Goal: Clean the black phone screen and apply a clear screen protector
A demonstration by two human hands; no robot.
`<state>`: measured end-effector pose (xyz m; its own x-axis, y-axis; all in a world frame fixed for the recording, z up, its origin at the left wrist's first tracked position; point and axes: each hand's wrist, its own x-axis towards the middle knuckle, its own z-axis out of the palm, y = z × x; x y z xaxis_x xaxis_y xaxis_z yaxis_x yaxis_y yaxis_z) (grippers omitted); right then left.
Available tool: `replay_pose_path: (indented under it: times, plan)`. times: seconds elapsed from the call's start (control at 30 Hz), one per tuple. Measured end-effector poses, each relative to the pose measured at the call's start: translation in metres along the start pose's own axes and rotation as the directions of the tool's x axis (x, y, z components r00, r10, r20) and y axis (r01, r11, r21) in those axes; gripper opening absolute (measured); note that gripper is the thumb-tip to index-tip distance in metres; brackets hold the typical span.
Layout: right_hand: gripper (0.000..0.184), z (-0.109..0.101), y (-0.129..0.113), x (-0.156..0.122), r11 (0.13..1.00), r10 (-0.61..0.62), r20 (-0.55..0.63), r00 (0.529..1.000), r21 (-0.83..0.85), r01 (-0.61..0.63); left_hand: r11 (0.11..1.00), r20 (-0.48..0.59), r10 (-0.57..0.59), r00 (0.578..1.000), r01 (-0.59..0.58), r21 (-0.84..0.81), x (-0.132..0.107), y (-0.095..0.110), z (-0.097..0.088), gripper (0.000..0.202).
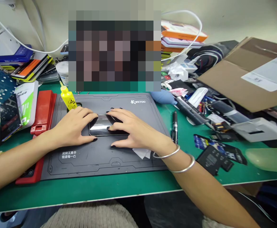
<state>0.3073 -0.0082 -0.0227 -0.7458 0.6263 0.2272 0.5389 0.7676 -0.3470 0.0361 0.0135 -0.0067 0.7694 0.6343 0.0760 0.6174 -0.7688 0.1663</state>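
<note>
A smartphone (99, 127) with a dark, glossy face lies flat and lengthwise on a grey work mat (86, 164). My left hand (68, 128) grips its left end, with the index finger at the far edge and the thumb at the near edge. Over the right part of the phone is my right hand (135, 128), its fingers spread. One right fingertip rests on the glossy face, while the thumb lies nearer me, off the phone. The phone's right end is hidden under this hand. A white paper piece (142, 153) sticks out below the right palm.
A yellow dropper bottle (67, 96) stands behind my left hand. Along the mat's left side lies a red tool (42, 107). To the right are a black pen (175, 126), a blue blower bulb (162, 96), phone batteries (211, 160) and a cardboard box (233, 76). The area at top centre is pixelated.
</note>
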Motion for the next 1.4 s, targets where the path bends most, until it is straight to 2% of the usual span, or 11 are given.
replay_pose_path:
  times: [0.47,0.6,0.8,1.1,1.4]
  plan:
    - [0.048,0.002,-0.008,0.002,0.999,0.022,0.017,1.0,-0.024,-0.022,1.0,-0.002,-0.016,1.0,0.016,-0.008,0.001,0.001,-0.001,0.062]
    - [0.057,0.002,-0.011,0.004,0.998,0.04,0.049,0.998,-0.051,-0.037,1.0,-0.008,-0.01,1.0,0.01,-0.009,0.001,0.001,-0.001,0.062]
    - [0.06,0.002,-0.014,0.006,0.993,0.042,0.088,0.995,-0.113,-0.032,1.0,-0.005,-0.012,1.0,0.012,-0.018,0.001,0.001,-0.001,0.063]
    - [0.054,-0.004,-0.011,0.005,0.994,0.028,0.083,0.996,-0.108,-0.018,0.999,0.004,-0.021,1.0,0.022,-0.03,-0.001,0.0,-0.002,0.062]
    - [0.04,-0.005,-0.005,-0.002,0.995,-0.024,0.014,1.0,-0.092,0.025,0.999,0.023,-0.009,1.0,0.01,-0.034,-0.003,0.001,-0.004,0.057]
